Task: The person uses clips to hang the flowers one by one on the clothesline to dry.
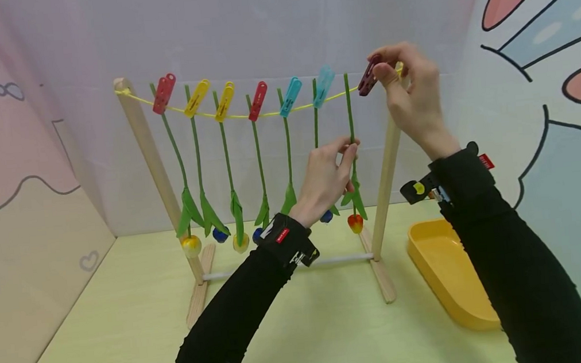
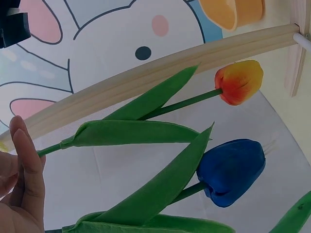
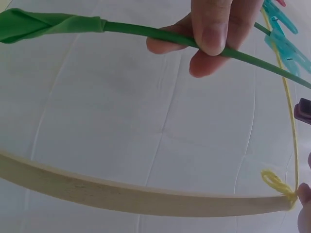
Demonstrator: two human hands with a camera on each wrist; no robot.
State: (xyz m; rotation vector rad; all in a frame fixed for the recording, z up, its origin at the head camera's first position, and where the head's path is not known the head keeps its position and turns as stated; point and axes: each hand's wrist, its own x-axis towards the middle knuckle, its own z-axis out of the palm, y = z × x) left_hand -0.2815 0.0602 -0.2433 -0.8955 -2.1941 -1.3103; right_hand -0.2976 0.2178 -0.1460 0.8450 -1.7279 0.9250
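My left hand (image 1: 323,175) pinches the green stem of an artificial tulip (image 1: 355,223) between thumb and fingers. The flower hangs head down, red and yellow, its stem end rising above the yellow string (image 1: 335,96). In the left wrist view the same tulip (image 2: 239,82) shows beside a blue tulip (image 2: 232,170). Up at the string's right end, my right hand (image 1: 412,93) holds a dark red clothespin (image 1: 368,75) between thumb and fingers. The clothespin's tip overlaps the string, just right of the stem; in the right wrist view the clothespin (image 3: 303,111) is partly cut off.
Several tulips hang upside down along the string from red, yellow and blue clothespins (image 1: 290,96). A wooden frame (image 1: 385,179) carries the string between two posts and stands on a pale yellow-green table (image 1: 303,330). At the right is a yellow tray (image 1: 433,275), partly behind my right arm.
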